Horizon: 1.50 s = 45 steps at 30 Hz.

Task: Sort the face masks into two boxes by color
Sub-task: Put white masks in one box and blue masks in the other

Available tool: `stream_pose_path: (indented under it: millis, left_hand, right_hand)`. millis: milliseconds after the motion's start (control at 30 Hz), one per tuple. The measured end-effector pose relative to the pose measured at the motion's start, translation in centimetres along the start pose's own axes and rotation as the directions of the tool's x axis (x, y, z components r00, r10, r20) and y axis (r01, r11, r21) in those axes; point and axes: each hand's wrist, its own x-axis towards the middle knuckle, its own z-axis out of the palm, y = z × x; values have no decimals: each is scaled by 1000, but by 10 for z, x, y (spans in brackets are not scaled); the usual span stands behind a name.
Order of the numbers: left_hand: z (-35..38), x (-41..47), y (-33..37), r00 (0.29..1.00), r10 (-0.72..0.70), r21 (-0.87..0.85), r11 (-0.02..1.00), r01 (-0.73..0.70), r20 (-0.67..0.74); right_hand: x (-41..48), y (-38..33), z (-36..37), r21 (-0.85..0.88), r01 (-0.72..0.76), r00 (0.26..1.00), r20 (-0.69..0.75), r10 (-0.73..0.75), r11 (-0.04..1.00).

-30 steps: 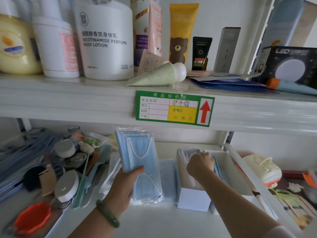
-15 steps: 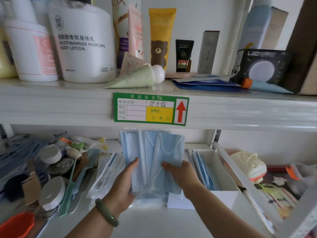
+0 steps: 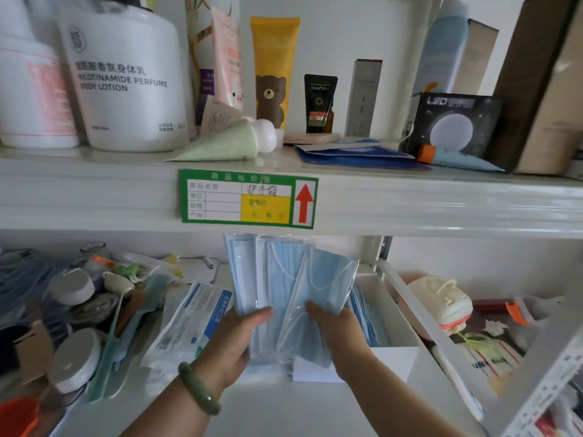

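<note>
White shelf [image 3: 284, 414] | both hands hold blue masks [image 3: 293, 279] upright

Both hands hold a fan of blue face masks [image 3: 284, 279] in clear wrappers upright under the upper shelf [image 3: 410, 203]. The left hand [image 3: 235, 339] grips the left side, the right hand [image 3: 339, 329] the right. Behind the right hand stands a white box [image 3: 394, 351] with blue masks inside.

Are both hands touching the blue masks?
Touching. The head view shows the left hand and right hand each with a thumb pressed on the front of the blue masks.
</note>
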Motion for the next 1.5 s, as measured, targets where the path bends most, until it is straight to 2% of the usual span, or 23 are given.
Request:
stream_pose_path:
  millis: [200, 333, 433, 567, 700, 800, 867, 933, 967, 1067, 1133, 1200, 1300, 1333, 1400, 1500]
  left_hand:
    - [5, -2, 6, 995, -104, -228, 968, 103, 5]
    - [5, 1, 6, 998, -44, -81, 996, 47, 37]
    - [1, 4, 1, 998, -54, -13, 998, 55, 44]
    - [7, 5, 0, 993, -56, -32, 998, 59, 102]
    - [19, 3, 3, 998, 5, -60, 998, -1, 68]
    - [25, 7, -2, 990, 80, 119, 988, -94, 119]
    - [31, 7, -3, 984, 73, 212, 971, -106, 160]
    - [38, 6, -3, 974, 65, 333, 933, -136, 216]
    - [40, 6, -3, 969, 79, 392, 904, -169, 235]
    - [42, 11, -8, 957, 115, 560, 790, -250, 265]
    - [44, 13, -11, 943, 130, 620, 724, -302, 308]
    - [43, 15, -17, 928, 123, 679, 649, -343, 351]
    - [38, 19, -29, 922, 95, 806, 459, -374, 375]
    - [38, 19, -33, 916, 98, 826, 403, -393, 389]
    - [40, 19, -38, 907, 101, 838, 353, -416, 408]
    - [39, 21, -41, 896, 110, 841, 311, -443, 431]
  right_hand:
    - [-1, 3, -1, 79, -49, 996, 82, 42, 996]
    - [-1, 4, -4, 148, -48, 990, 135, 28, 988]
    - [-4, 2, -4, 150, -21, 980, 197, -9, 988]
    - [-5, 0, -4, 180, -45, 971, 239, 0, 983]
    - [-3, -2, -5, 239, -94, 966, 255, 31, 967]
    - [-2, -5, -9, 287, -116, 950, 312, 21, 951]
    - [-5, -5, -13, 256, -120, 935, 354, 23, 959]
    - [-6, -9, -19, 179, -85, 949, 313, 25, 980]
    - [-2, -14, -25, 142, -51, 971, 239, 16, 989]
    - [20, -35, -58, 54, 82, 994, -73, -78, 995]
    - [39, -50, -86, -180, 130, 942, -285, -178, 975]
    - [52, -59, -112, -455, 65, 888, -379, -259, 888]
    - [60, -59, -127, -794, -66, 897, -313, -313, 604]
    - [59, -57, -126, -854, -94, 903, -290, -317, 512]
    - [61, -47, -121, -923, -139, 912, -261, -316, 359]
    - [64, -37, -111, -961, -158, 929, -221, -295, 225]
